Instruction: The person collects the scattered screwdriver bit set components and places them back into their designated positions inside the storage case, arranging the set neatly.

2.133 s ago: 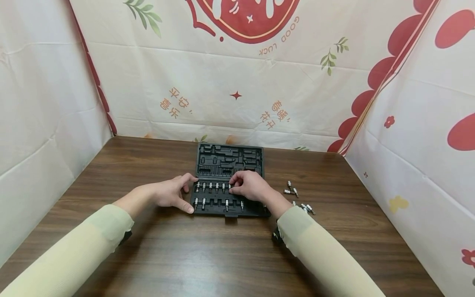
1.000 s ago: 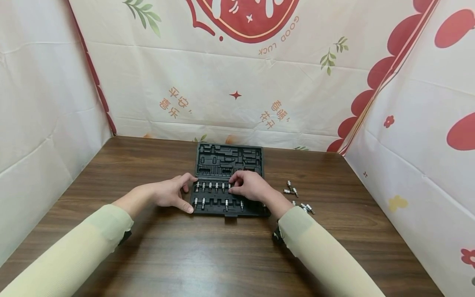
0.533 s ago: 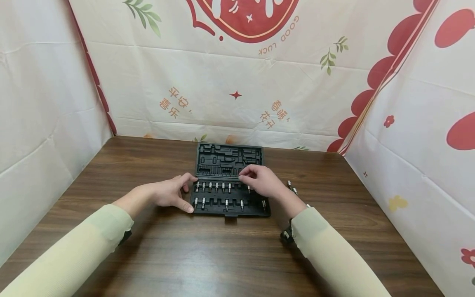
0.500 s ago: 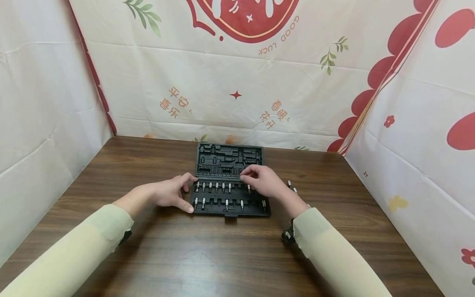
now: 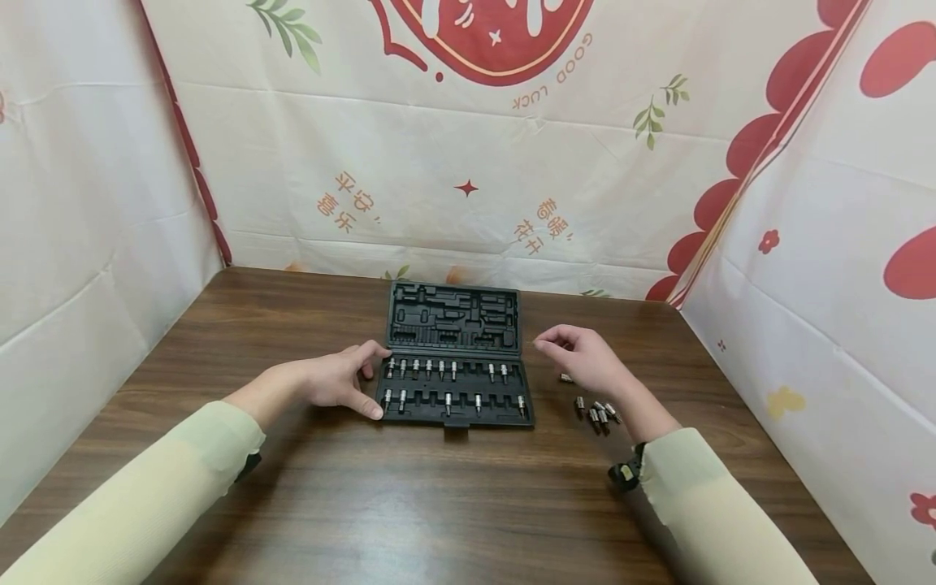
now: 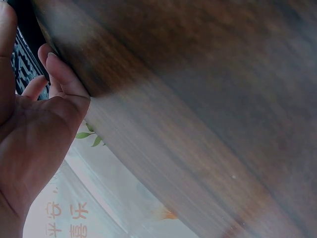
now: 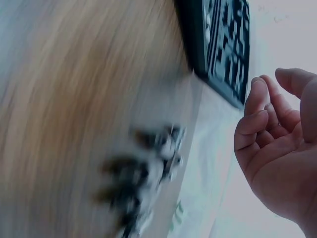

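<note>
An unfolded black bit-socket case (image 5: 468, 424) lies on the table, with silver bit sockets (image 5: 448, 400) in several slots of its two rows. At its left edge is my left hand (image 5: 338, 380), thumb and index finger spread, their tips touching the near and far ends of that edge. My right hand (image 5: 591, 363) is in the air to the right of the case. Its fingers are loosely bent, and the right wrist view shows nothing between them. Below it lie several loose bit sockets (image 5: 595, 413), blurred in the right wrist view; the hand partly hides this group.
The case's lid (image 5: 455, 317) is folded back flat, with moulded recesses. Brown wood-grain table (image 5: 307, 504) surrounds the case. A printed white cloth (image 5: 468, 138) hangs behind the table, and more cloth closes off both sides.
My right hand let go of a bit socket in the upper row, rose, and moved right, away from the case to over the loose sockets. My left hand stayed in place.
</note>
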A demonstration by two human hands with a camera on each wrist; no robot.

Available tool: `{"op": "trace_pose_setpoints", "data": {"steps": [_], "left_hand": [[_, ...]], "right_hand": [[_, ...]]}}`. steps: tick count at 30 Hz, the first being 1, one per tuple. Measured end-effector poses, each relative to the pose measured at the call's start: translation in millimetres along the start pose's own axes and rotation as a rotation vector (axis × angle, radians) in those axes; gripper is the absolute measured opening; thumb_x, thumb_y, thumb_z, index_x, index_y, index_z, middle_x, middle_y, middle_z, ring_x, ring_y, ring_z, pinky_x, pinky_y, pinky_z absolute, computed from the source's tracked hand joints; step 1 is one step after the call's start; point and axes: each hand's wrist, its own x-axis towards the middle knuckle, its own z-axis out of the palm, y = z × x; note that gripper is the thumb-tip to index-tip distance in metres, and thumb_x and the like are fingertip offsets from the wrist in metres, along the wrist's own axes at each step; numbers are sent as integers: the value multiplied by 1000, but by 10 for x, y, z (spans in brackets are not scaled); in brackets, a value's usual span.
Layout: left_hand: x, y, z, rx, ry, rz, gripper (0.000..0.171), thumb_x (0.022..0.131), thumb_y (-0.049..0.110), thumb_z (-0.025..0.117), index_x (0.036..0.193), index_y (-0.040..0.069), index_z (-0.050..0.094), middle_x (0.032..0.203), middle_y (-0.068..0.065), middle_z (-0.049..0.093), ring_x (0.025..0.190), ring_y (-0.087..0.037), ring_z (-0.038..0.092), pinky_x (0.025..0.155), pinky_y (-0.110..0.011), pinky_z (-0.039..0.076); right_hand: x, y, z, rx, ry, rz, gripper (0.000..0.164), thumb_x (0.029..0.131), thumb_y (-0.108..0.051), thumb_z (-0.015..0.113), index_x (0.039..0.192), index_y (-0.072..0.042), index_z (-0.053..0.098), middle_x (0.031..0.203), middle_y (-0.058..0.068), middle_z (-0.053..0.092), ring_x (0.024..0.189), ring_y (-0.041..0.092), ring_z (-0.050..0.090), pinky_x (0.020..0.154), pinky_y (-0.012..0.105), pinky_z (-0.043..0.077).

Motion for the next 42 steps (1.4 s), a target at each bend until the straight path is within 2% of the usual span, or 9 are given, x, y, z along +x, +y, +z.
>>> {"op": "trace_pose_setpoints", "data": {"steps": [9,16,20,23,27,33,42], "left_hand": [[-10,6,-7,4,1,-10,104,91,43,91,167,9,29,137,-21,51,105,-22,64,100,-43,51],[-9,12,-1,5,-2,-7,104,91,43,91,167,8,29,137,-22,51,105,-22,64,100,-44,52],[0,11,4,4,-1,-9,104,91,43,92,167,9,30,137,-21,51,106,-22,64,100,-44,52],[11,7,8,2,0,-10,104,91,43,92,167,9,30,137,-21,51,106,-22,64,100,-43,51],[15,7,9,-1,0,-10,104,91,43,92,167,9,30,137,-21,51,105,-22,64,100,-43,51],[15,1,9,-2,5,-7,103,91,42,92,167,9,30,137,-21,51,104,-22,64,99,-42,51],[17,-7,8,-9,2,-9,103,91,41,92,167,9,30,138,-22,51,104,-22,64,99,-42,52]], "right_hand": [[-132,294,-245,-41,27,29,40,113,-36,63,131,-2,72,96,17,68,79,24,61,67,35,51],[-148,476,-354,-87,-8,72,32,111,-28,66,128,-3,73,105,15,73,89,22,66,78,35,56],[-161,576,-395,-149,-38,86,27,108,-23,68,126,-4,74,107,12,74,91,20,65,79,34,54],[-179,636,-414,-156,-63,89,27,104,-19,71,126,-3,74,104,10,72,89,19,63,78,35,53],[-181,684,-413,-137,-91,91,29,100,-16,74,126,-2,72,99,8,70,86,19,62,75,34,52],[-164,722,-396,-157,-110,104,27,100,-11,74,125,0,71,96,7,69,81,18,61,69,31,50],[-170,745,-422,-180,-109,129,24,99,-7,72,122,2,70,95,9,69,78,18,62,69,35,51]]}}
